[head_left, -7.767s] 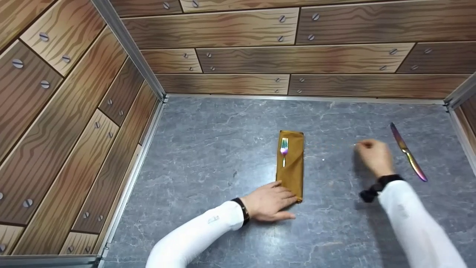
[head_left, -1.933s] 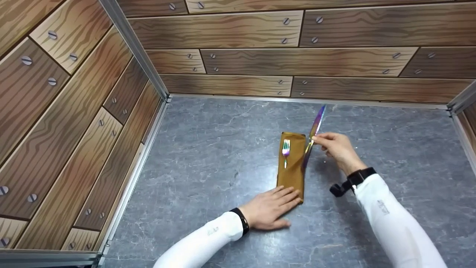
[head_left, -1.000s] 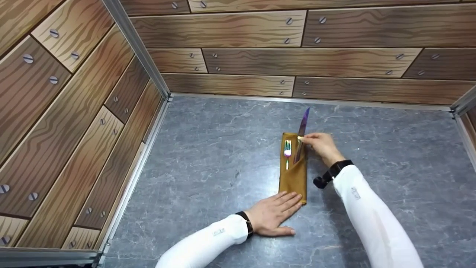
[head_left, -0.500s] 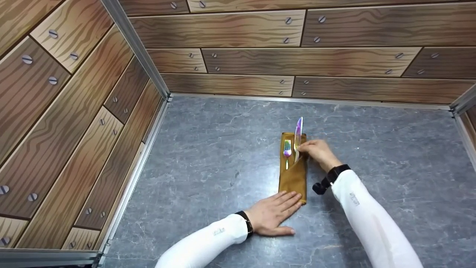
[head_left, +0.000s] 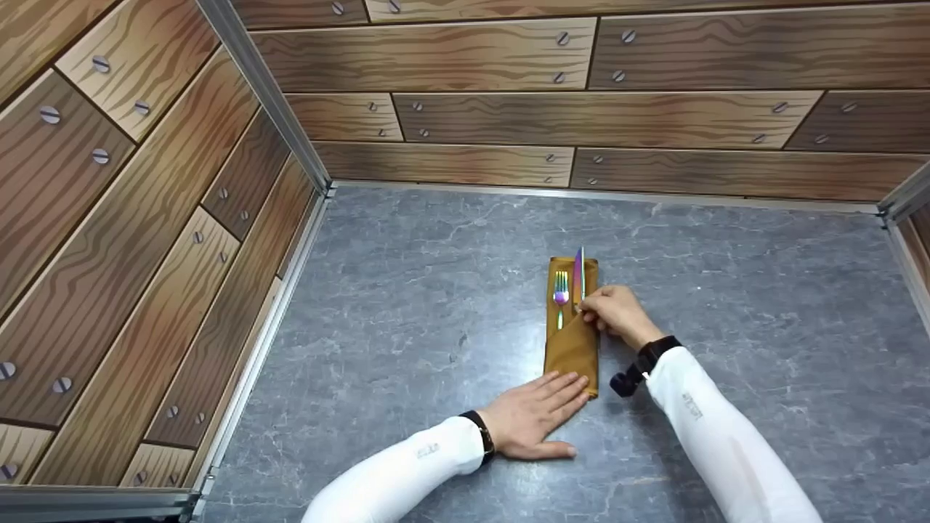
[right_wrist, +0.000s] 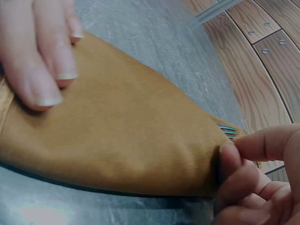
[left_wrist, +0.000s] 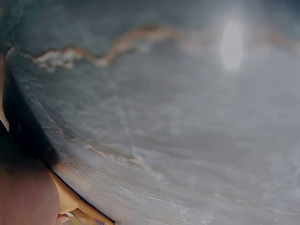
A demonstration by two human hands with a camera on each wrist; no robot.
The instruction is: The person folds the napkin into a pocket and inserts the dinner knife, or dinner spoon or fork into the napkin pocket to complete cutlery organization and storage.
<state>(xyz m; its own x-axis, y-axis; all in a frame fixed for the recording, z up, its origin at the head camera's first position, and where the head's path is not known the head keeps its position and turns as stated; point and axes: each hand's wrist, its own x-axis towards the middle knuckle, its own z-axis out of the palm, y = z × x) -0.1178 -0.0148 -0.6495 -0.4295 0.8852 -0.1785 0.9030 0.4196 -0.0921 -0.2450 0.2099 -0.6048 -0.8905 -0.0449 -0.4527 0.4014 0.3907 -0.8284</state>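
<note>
A mustard-brown napkin, folded into a long pocket with a slanted opening, lies on the grey table. A rainbow-coloured fork stands in the pocket, tines showing and lower handle hidden. To its right is a table knife in the same finish, blade pointing away and handle down in the pocket. My right hand pinches the knife between thumb and index finger at the pocket's edge; in the right wrist view the fingertips are right at the cloth fold. My left hand rests flat, its fingers on the napkin's near end.
Wood-patterned panels rise at the back and left, with a metal strip along the table's far edge. Black bands sit on both wrists. The left wrist view shows mostly marbled table surface.
The knife lay at the far right; my right hand picked it up, brought it left over the napkin and slid its handle down into the pocket. My left hand has stayed on the napkin.
</note>
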